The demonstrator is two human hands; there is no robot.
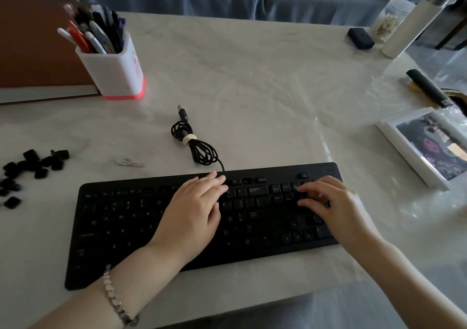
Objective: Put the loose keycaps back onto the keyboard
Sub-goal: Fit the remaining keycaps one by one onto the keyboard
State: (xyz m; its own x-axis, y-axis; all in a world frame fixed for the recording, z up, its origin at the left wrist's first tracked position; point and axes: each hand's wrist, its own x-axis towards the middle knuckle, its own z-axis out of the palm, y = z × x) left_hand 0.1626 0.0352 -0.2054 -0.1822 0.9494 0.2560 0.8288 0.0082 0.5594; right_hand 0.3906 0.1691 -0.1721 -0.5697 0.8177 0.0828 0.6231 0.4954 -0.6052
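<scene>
A black keyboard [121, 227] lies across the near part of the table. Several loose black keycaps [32, 167] sit in a scattered pile on the table to its left. My left hand [194, 210] lies flat over the middle of the keyboard, fingers straight and reaching the top row. My right hand [331, 202] is over the number-pad end, fingers bent down onto the keys there; whether a keycap sits under its fingertips is hidden. The keys beneath both hands are covered.
The keyboard's coiled cable [194, 141] with its USB plug lies just behind it. A white pen holder [113, 68] stands at the back left. A white-framed picture [429, 146] lies at the right, a black-handled tool [429, 88] behind it, bottles [409, 25] at the far right corner.
</scene>
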